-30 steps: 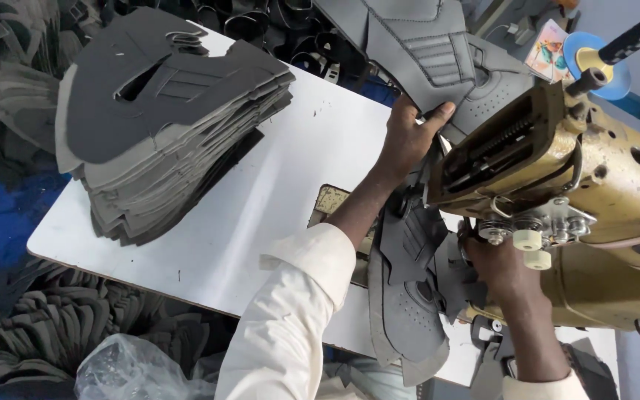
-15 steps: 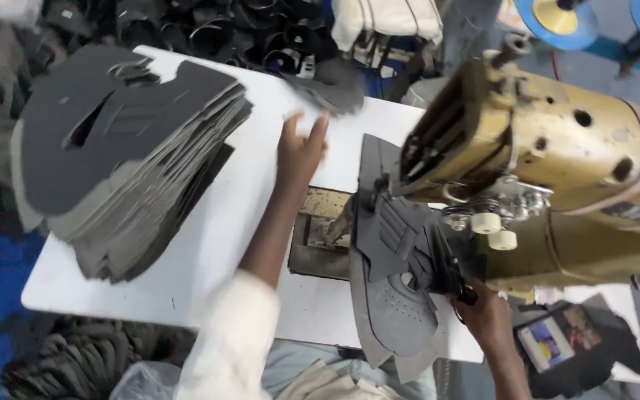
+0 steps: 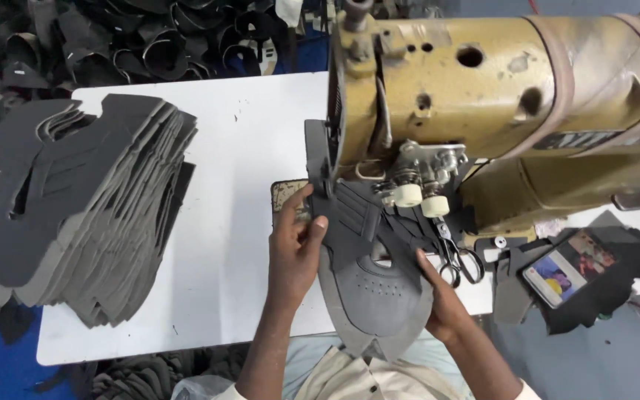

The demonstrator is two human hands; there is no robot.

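Observation:
A grey cut shoe upper piece (image 3: 375,292) lies under the head of a yellow industrial sewing machine (image 3: 498,104). My left hand (image 3: 296,248) pinches its left edge, thumb and fingers closed on the material next to the machine's needle area. On the piece's right side, my right hand (image 3: 438,300) presses and grips the edge just below the machine's white tension knobs (image 3: 420,200). The front of the piece hangs over the table edge toward me.
A tall stack of grey cut pieces (image 3: 75,200) sits on the left of the white table (image 3: 238,133). Scissors (image 3: 457,259) lie beside my right hand. A phone with a lit screen (image 3: 568,268) rests on dark scraps at right. Dark shoe parts pile behind the table.
My left hand came back from the far side of the table and now grips the grey piece at the machine. The view has shifted closer to the machine.

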